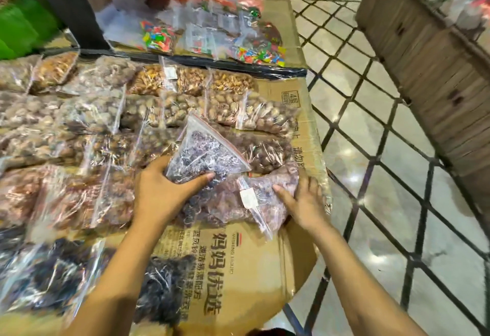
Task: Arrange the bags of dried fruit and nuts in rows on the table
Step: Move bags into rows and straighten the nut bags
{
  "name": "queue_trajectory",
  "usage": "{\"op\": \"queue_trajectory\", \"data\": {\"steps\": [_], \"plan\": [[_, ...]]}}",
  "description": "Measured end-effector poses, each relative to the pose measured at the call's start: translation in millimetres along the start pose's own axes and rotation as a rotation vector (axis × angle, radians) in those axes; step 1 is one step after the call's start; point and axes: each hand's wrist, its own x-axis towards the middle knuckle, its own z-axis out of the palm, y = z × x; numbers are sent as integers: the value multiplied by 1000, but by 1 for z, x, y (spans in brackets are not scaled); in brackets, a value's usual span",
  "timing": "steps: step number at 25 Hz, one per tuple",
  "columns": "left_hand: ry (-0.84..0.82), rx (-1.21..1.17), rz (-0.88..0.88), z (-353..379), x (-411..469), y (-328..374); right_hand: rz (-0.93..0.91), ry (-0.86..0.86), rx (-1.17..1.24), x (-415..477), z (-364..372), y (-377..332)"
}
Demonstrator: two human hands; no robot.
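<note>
Clear zip bags of nuts and dried fruit (148,112) lie in rows across a table covered with flattened cardboard (238,269). My left hand (164,189) grips a bag of dark purple dried fruit (204,155), tilted up above the others. My right hand (302,203) holds a bag of reddish-brown dried fruit (267,195) with a white label, lying at the table's right edge. Below both bags sits another reddish bag (220,208). Bags of black dried fruit (61,277) lie in the nearest row at the left.
Bags of colourful sweets (212,38) are piled on a second surface behind the rows. A dark post (69,4) stands at the back left. To the right are a tiled floor (384,176) and a wooden crate (429,75).
</note>
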Motion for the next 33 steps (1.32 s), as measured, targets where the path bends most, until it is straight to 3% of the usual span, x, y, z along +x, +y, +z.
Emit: {"op": "queue_trajectory", "data": {"steps": [2,4,6,8,9,11,14,17,19,22,27,33], "plan": [[36,-10,-28,-10,-7,-1,57,-3,-70,1,1,-3],[59,-2,-46,-25,-16,-3,8,108,-158,-7,-6,-25],[48,25,-49,-40,-23,-6,-173,128,119,-21,-15,-62],[29,60,-33,-62,-32,-12,-338,-147,534,-46,-19,-119],[16,91,-21,-75,-38,-16,-394,-310,628,-59,-17,-145],[2,153,28,-103,-53,-20,-476,-549,588,-81,-1,-189],[48,243,116,-157,-74,-32,-540,-656,506,-106,42,-238],[155,324,112,-227,-90,-67,-468,-687,637,-130,87,-279],[230,315,54,-283,-100,-96,-383,-576,676,-142,121,-311],[318,360,-14,-362,-109,-133,-408,-292,499,-147,171,-358],[426,272,-139,-463,-109,-201,-568,-221,68,-169,263,-432],[490,228,-122,-554,-55,-259,-547,39,-309,-167,321,-493]]}}
